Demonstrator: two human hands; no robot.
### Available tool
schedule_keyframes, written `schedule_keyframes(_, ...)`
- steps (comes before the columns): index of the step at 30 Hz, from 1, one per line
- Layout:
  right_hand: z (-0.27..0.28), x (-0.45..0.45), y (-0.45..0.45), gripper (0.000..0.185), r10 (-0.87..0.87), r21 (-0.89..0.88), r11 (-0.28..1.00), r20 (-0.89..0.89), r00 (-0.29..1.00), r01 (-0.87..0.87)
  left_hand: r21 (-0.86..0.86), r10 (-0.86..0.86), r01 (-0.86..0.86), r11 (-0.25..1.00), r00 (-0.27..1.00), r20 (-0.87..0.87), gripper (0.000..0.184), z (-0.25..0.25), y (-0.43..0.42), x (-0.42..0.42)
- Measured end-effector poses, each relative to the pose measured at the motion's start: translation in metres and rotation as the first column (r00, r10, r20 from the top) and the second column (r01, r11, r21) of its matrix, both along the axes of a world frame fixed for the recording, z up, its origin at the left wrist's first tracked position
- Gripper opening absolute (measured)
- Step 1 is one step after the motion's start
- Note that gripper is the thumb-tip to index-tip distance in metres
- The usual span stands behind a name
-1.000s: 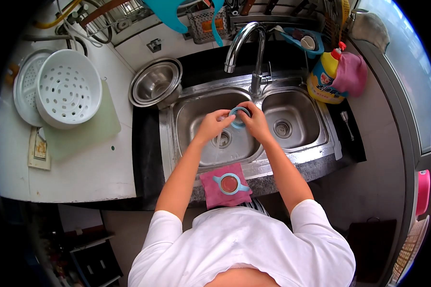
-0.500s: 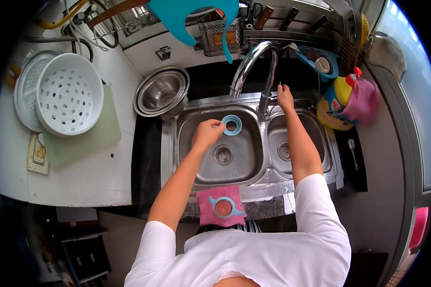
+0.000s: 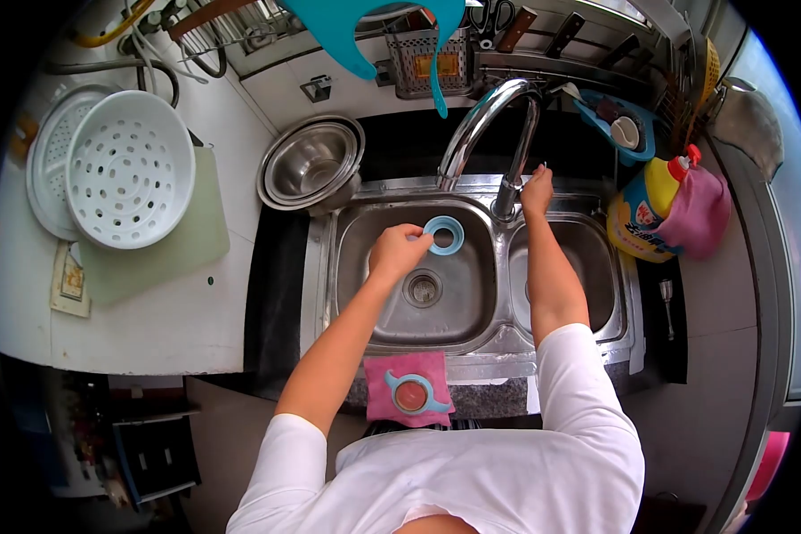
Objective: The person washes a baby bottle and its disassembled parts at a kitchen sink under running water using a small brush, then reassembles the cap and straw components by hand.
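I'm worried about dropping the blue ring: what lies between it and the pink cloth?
In the head view, the drain and the sink's front rim lie between the blue ring and the pink cloth.

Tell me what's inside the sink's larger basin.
The larger basin shows a drain in its floor. The left hand holds a light-blue ring above; whatever lies beneath the hand and forearm is covered.
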State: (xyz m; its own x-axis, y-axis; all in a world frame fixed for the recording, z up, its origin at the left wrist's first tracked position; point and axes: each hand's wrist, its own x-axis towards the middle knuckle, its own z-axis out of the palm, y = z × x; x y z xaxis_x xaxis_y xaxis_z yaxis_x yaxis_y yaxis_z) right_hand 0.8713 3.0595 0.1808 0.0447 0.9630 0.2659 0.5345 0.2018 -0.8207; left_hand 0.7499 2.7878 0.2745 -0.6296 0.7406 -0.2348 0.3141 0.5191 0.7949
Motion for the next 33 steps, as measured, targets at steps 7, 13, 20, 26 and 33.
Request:
schedule_keyframes(7, -0.005, -0.001, 0.000, 0.032, -0.060, 0.016, 0.998, -0.107, 0.992, 0.062, 0.057, 0.032, -0.030, 0.998, 0.999, -0.035, 0.025, -0.005, 0.001, 0.001)
schedule_keyframes(13, -0.010, -0.004, 0.003, 0.028, -0.124, 0.023, 0.992, -0.133, 0.983, 0.128, 0.070, 0.070, -0.066, 0.995, 0.996, -0.049, 0.027, -0.010, 0.003, -0.003)
schedule_keyframes(20, -0.003, -0.002, -0.001, 0.026, -0.108, -0.033, 0.994, -0.139, 0.984, 0.104, 0.021, 0.087, -0.085, 0.996, 0.990, -0.114, 0.027, -0.009, 0.004, -0.002)
schedule_keyframes(26, -0.007, -0.002, 0.002, 0.027, -0.099, 0.004, 0.995, -0.109, 0.989, 0.100, 0.053, 0.078, -0.073, 0.996, 0.991, -0.109, 0.028, -0.012, 0.006, 0.000)
schedule_keyframes(33, 0.029, 0.023, -0.055, 0.032, -0.124, 0.560, 0.825, 0.045, 0.991, 0.078, 0.074, 0.122, -0.105, 0.992, 0.950, -0.286, 0.028, -0.011, 0.004, 0.010)
